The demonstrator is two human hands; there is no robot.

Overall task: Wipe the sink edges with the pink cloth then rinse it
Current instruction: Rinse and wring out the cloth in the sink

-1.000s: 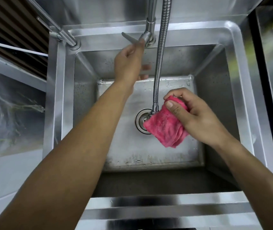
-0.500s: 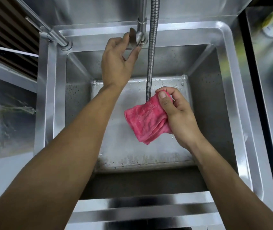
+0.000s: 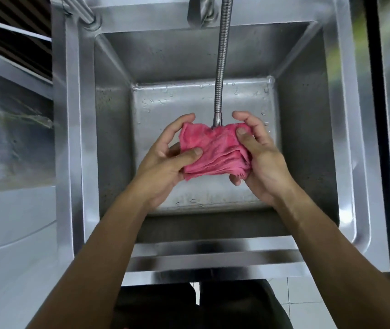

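Pink cloth [image 3: 215,150], both hands' grip closed

Both hands hold the bunched pink cloth [image 3: 214,150] over the steel sink [image 3: 307,115], left hand [image 3: 165,160] and right hand [image 3: 260,157] at either end, directly under the flexible faucet hose [image 3: 222,67].

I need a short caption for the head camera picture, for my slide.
Both hands, left hand and right hand, hold the pink cloth under the faucet hose over the sink.
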